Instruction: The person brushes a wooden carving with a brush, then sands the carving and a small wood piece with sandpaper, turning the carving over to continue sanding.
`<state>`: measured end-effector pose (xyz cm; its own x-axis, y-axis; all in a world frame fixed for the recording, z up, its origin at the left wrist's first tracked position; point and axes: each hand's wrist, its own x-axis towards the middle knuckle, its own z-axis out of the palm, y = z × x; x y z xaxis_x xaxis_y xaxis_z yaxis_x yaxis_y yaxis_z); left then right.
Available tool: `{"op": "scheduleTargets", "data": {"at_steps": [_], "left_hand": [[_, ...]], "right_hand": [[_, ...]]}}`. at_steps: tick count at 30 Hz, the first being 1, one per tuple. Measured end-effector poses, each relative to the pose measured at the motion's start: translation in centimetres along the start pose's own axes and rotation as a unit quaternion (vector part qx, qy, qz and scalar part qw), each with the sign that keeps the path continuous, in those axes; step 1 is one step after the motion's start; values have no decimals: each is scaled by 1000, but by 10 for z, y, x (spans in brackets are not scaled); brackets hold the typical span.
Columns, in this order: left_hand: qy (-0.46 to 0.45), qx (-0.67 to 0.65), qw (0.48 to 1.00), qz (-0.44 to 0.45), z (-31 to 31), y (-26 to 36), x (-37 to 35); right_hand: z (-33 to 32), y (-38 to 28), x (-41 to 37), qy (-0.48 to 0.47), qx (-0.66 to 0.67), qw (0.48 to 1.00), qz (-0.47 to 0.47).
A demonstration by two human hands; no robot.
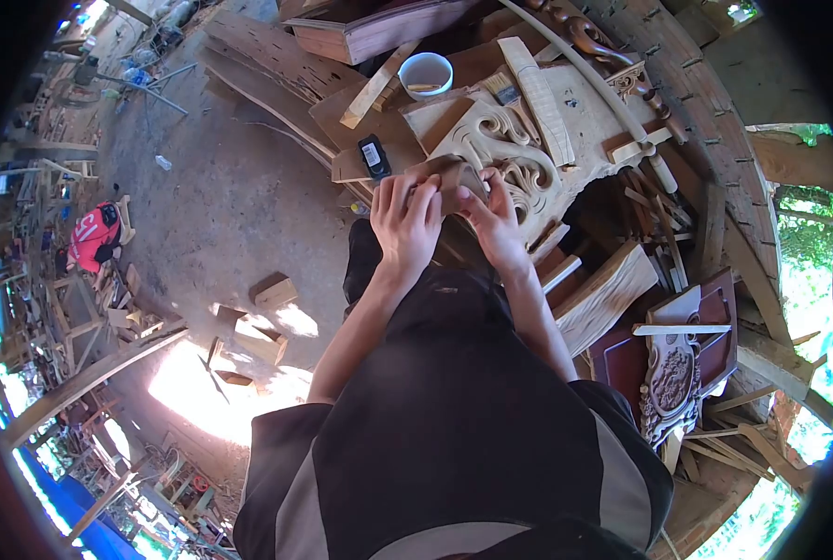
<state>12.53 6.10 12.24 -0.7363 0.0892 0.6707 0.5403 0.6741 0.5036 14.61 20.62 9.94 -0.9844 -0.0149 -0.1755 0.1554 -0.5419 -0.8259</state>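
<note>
My left hand (403,222) and my right hand (497,222) meet in front of my body, both closed on a curled brown sheet (450,174) that looks like sandpaper. The thumbs and fingertips press on it from either side. Just beyond the hands lies a pale carved wooden piece (534,161) with scrolls, resting on the work surface. A black object with a white label (374,156) sits to the left of the sheet. Part of the sheet is hidden behind the fingers.
A white bowl (426,65), a flat brush (502,90) and wooden strips (536,101) lie on the bench. To the right are a timber block (607,297) and a dark carved panel (672,381). Wood offcuts (260,338) lie on the floor at left.
</note>
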Motion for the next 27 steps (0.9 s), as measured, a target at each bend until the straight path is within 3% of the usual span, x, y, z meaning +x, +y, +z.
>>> {"op": "scheduleTargets", "data": {"at_steps": [2,6,10,12,14,16,18,19,20,23,27], "left_hand": [[7,38,998,52,-3,7,2],[-48,47,996,54,-4,21,4],[-124,-33,992,11,-13,25,9],[-114,-69,991,2,-12,26,11],[-30,-39,996,-79,-13,34,20],[-20,-7,995,-96,-17,29,27],[-177,-175,942,-224,-21,10,26],[-151,-325,863,-357,-19,12,25],[-152,-325,863,-356,-19,10,25],[-92,-484,750,-440,-29,11,33],[-44,-508,764,-396,-24,19,33]], "right_hand": [[9,-1,-5,12,140,990,-6],[9,-2,-5,-8,104,994,-41],[-1,-5,-3,-14,175,984,-15],[-4,-3,-3,0,169,986,-12],[-11,-2,-3,3,163,986,-16],[-14,-7,-2,-3,171,985,-23],[-16,-12,-2,-1,130,991,-22],[-15,-14,-2,0,131,991,-23],[-13,-16,-2,23,98,994,-36],[-26,-10,7,61,39,996,-48],[-27,-9,10,99,-55,992,-46]]}}
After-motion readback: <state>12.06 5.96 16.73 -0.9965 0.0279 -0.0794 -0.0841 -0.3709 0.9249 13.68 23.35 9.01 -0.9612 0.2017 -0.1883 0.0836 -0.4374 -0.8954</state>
